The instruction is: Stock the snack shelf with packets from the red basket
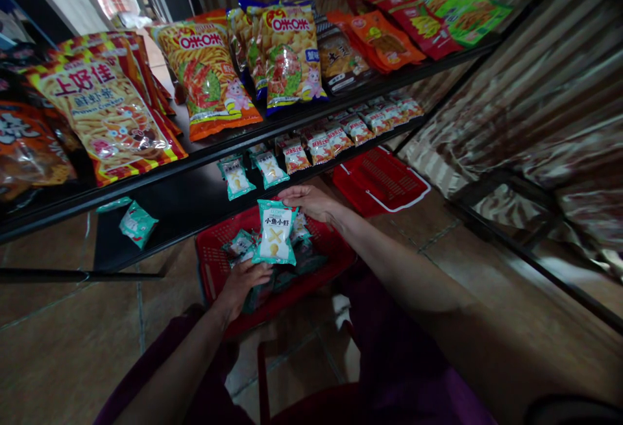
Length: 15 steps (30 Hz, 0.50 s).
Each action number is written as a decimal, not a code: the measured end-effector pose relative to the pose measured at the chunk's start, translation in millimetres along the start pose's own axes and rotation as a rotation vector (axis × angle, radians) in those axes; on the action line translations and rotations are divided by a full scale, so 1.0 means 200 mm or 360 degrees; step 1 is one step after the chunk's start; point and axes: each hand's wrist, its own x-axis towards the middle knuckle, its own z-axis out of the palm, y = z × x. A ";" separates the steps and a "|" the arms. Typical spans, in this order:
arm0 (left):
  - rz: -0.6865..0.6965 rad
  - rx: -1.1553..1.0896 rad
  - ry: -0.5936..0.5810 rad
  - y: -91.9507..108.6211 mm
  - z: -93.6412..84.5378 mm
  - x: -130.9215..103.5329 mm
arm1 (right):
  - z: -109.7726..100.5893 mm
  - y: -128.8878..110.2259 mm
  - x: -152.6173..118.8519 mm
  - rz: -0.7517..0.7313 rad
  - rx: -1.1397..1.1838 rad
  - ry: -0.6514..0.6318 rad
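A small teal-and-white snack packet (275, 233) is held upright between my two hands, above a red basket (214, 259) with several similar packets in it. My left hand (244, 280) pinches the packet's lower left corner. At its upper right corner, my right hand (309, 202) grips the top edge. Two teal packets, one on the left (236, 177) and one on the right (269, 167), stand on the lower shelf just behind. Beside them runs a row of red-and-white packets (319, 145).
Large snack bags (209, 78) line the upper shelf (214, 150). Another teal packet (138, 224) lies at the lower shelf's left end. A second red basket (377, 180) with a white handle sits on the floor at right. Black rack bars cross the right side.
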 end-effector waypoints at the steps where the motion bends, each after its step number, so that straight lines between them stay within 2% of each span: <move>1: 0.0013 0.0066 -0.0023 0.02 -0.02 0.00 | -0.01 -0.01 0.00 0.0011 -0.0017 -0.0045; 4: 0.0062 0.0080 -0.0018 0.09 -0.09 0.01 | -0.04 -0.04 -0.01 0.0044 -0.0087 -0.0128; 7: 0.0182 -0.0125 0.0173 0.16 -0.12 0.03 | -0.04 -0.06 -0.03 0.0114 -0.0191 -0.0243; 10: 0.0264 -0.0306 0.0226 0.19 -0.09 0.05 | 0.01 -0.04 -0.05 0.0187 -0.0307 -0.0374; 13: 0.0270 -0.0285 0.0120 0.17 -0.03 0.07 | 0.08 0.00 -0.06 0.0228 -0.0365 -0.0451; 15: 0.0284 -0.0290 0.0144 0.14 0.01 0.09 | 0.12 0.04 -0.05 0.0222 -0.0372 -0.0450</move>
